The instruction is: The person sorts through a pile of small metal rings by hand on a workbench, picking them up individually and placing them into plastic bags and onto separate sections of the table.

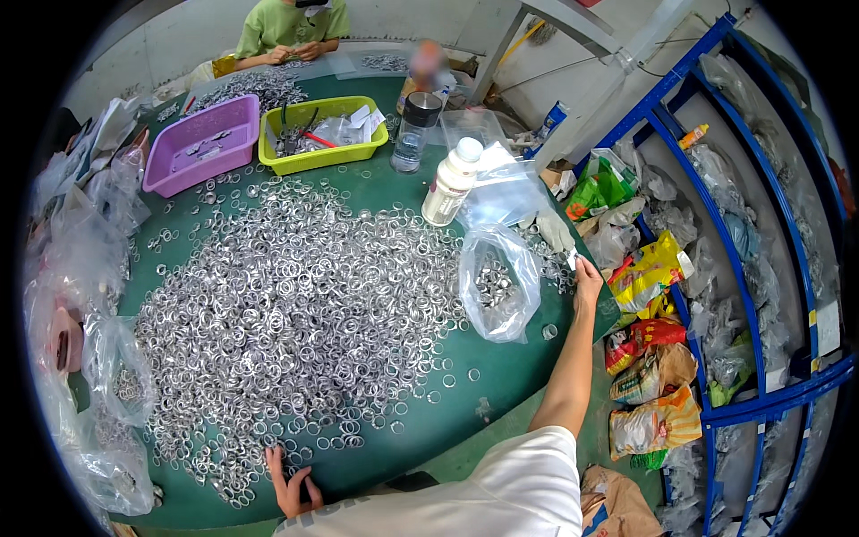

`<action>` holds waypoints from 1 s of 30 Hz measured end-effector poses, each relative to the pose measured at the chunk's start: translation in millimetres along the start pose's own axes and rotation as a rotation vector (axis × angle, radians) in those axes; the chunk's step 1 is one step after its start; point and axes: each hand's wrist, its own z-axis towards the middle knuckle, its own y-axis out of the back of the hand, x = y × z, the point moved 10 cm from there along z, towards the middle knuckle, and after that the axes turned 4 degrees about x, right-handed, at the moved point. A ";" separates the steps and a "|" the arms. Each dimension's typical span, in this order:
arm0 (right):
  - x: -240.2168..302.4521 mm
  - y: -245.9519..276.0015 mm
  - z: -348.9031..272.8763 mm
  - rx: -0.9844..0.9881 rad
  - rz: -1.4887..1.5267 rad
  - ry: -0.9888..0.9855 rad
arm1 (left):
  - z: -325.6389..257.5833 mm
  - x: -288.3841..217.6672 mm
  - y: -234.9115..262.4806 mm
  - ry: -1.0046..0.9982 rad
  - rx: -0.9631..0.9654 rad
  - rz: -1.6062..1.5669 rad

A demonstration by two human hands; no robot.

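Note:
A broad heap of silver metal rings [304,295] covers much of the green table [514,376]. At its near edge my left hand [291,483] rests with the fingers apart, fingertips touching the closest rings and nothing held. My right arm reaches out to the table's right edge. There my right hand [587,283] pinches the white end of a pale, limp, cloth-like piece [557,231]; its exact kind is unclear. Beside it stands an open clear plastic bag [510,318] with metal pieces inside. More small metal pieces [548,267] lie between that bag and the hand.
A purple basin [201,148] and a yellow-green basin [327,159] holding tools stand beyond the heap. Nearby are a clear bottle [415,134] and a white bottle [450,183]. Plastic bags [85,233] crowd the left; a blue rack [716,201] stands right. Across the table sits another person [291,31].

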 end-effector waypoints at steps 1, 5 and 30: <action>3.1 2.5 -0.6 0.016 0.010 0.010 | 0.8 -0.5 -0.6 -0.002 0.001 -0.010; 14.9 -1.3 -4.3 0.082 0.014 0.049 | 2.4 -2.5 -3.0 -0.009 -0.013 -0.023; 212.6 -177.7 -318.6 0.724 -0.410 0.434 | 32.3 -24.9 8.2 -0.035 0.176 -0.241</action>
